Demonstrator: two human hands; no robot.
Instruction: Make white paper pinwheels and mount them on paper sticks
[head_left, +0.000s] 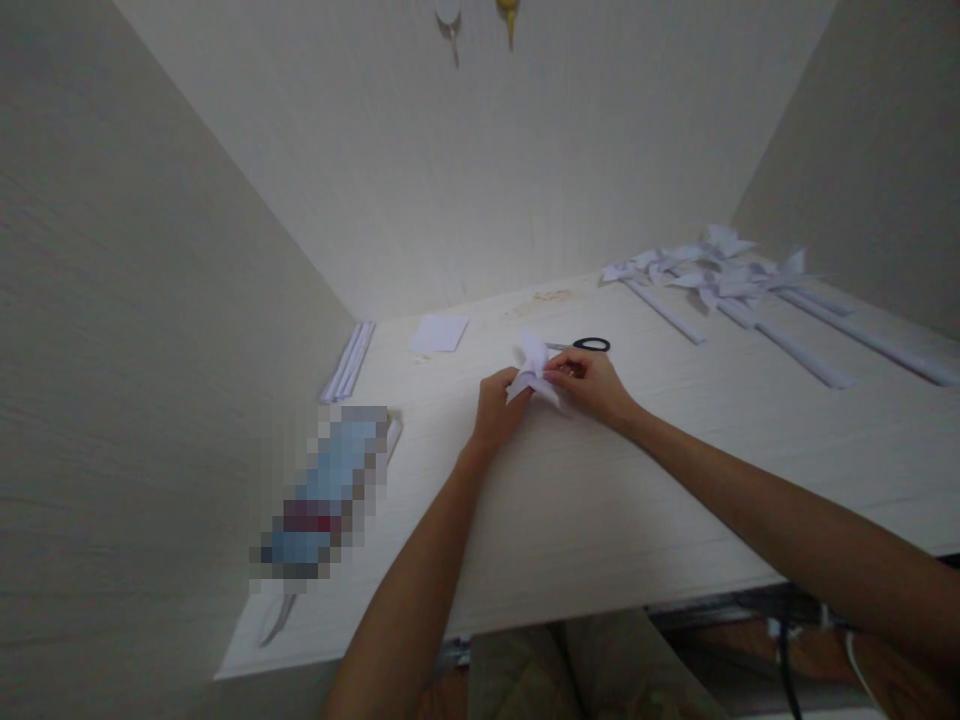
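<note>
Head view. Left hand [496, 405]: closed on the lower left of a folded white paper piece [534, 352], thumb and fingers gripping its edge. Right hand [596, 385]: thumb and fingertips drawn together in a pinch at the right side of the same piece; exactly which fold they grip is too small to tell. The piece itself: blade-like flaps, one pointing up and away, others spreading low to either side; it sits between the two hands, above the middle of the white table [570, 530].

Just beyond the right hand: scissors [592, 344], one, black-handled, lying flat, blades pointing left toward the paper. Farther back, near the wall [480, 180]: pale yellowish scraps [553, 296]. Left of centre: a flat white paper sheet [441, 333], four-sided, with a few small bits [422, 358] just below it. Farther left, against the side panel: white paper rolls [349, 362], lying side by side. Nearer the person, same side: a long packet [330, 490], bluish with a dark red band, pixelated, contents unreadable.

Far right: a group of white paper pinwheels [731, 280], overlapping, rolled stems [802, 355] pointing toward the near right. On the wall, top: two hanging items, one white [448, 12], one yellow [508, 8].
</note>
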